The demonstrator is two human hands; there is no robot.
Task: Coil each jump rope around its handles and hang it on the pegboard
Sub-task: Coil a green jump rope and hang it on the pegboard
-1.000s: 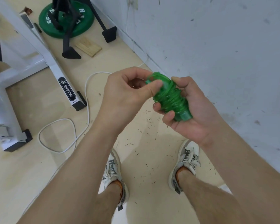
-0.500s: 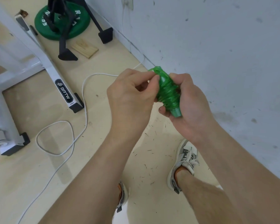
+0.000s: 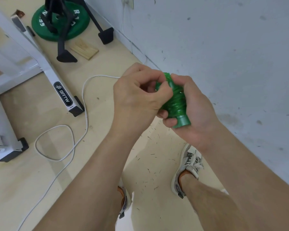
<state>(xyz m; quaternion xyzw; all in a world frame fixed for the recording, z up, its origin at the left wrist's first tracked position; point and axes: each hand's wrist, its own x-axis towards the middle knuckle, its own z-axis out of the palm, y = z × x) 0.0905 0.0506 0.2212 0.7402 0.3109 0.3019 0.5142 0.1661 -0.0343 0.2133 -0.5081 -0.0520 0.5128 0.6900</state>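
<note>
At 9 o'clock a white cable (image 3: 83,100) loops on the floor (image 3: 40,189). At centre the left hand (image 3: 137,100) pinches the top of the green jump rope (image 3: 175,100), which is coiled round its handles (image 3: 183,121). At the rope's 3 o'clock the right hand (image 3: 195,114) grips the bundle, fingers curled.

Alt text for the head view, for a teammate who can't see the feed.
A green jump rope, coiled tightly around its handles, is gripped by the right hand while the left hand pinches its top end. On the floor beyond lie a white cable, a green weight plate and a white equipment frame.
</note>
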